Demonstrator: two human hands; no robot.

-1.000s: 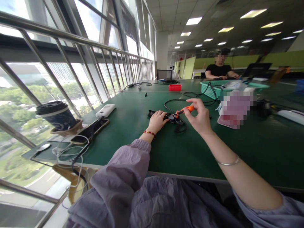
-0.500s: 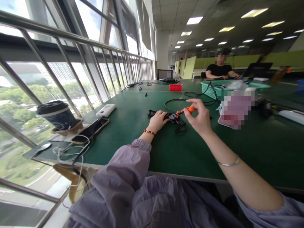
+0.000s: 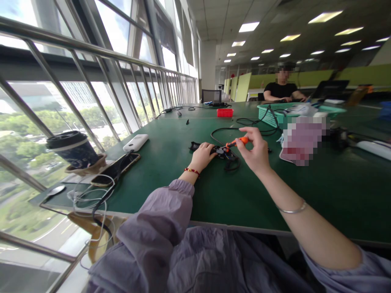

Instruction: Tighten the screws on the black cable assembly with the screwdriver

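Black gadget point(image 3: 222, 152) lies on the green table point(image 3: 238, 199), in front of the person. The left hand point(image 3: 204, 155) is on top of it, with its fingers bent over the gadget to hold it. The right hand point(image 3: 255, 152) is partly closed, and its thumb and fingers pinch the end of an orange and black screwdriver point(image 3: 240, 142). The screwdriver leans down to the left, with its tip at the gadget. The tip is too small to tell just what it touches. A black cord point(image 3: 233, 165) curls on the table beside the gadget.

Farther back are a small red box point(image 3: 225, 113) and, to the right, a green basket point(image 3: 266, 116) with things in it. On the left side are a white gadget point(image 3: 136, 142), a dark phone point(image 3: 130, 163) and a cup point(image 3: 73, 152) with a black lid. Another person point(image 3: 281, 91) in a black shirt sits at the far side.
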